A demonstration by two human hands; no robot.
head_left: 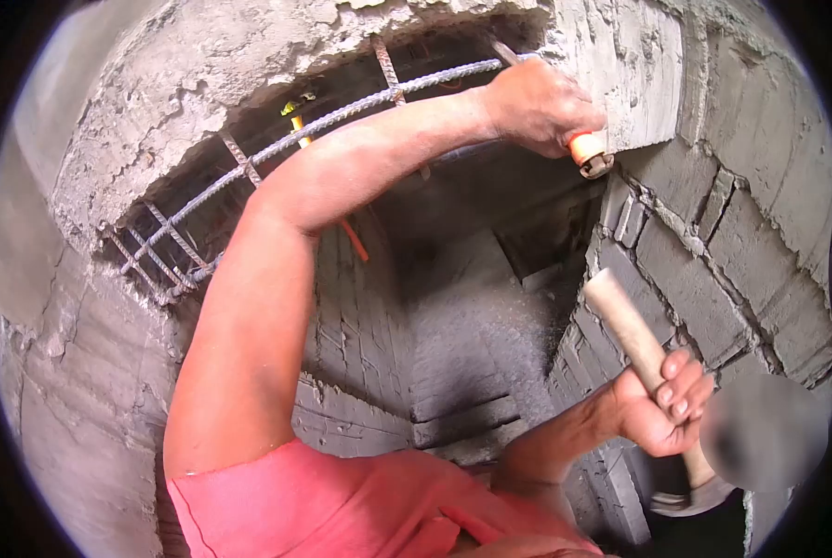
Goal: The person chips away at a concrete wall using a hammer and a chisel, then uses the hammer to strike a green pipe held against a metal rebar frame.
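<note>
Gripping orange-handled chisel (584,149) in fisted left hand (537,104), high at concrete edge (620,65) beside rebar (360,107). Clenching wooden hammer handle (623,325) in right hand (662,406), below chisel, slightly right, long axis slanting up-left toward it.

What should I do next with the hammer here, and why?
Probably bring the hammer in your right hand up to strike the chisel on its butt. Your left hand holds it angled up into the broken concrete by the exposed rebar, while the hammer hangs low, apart from it.
</note>
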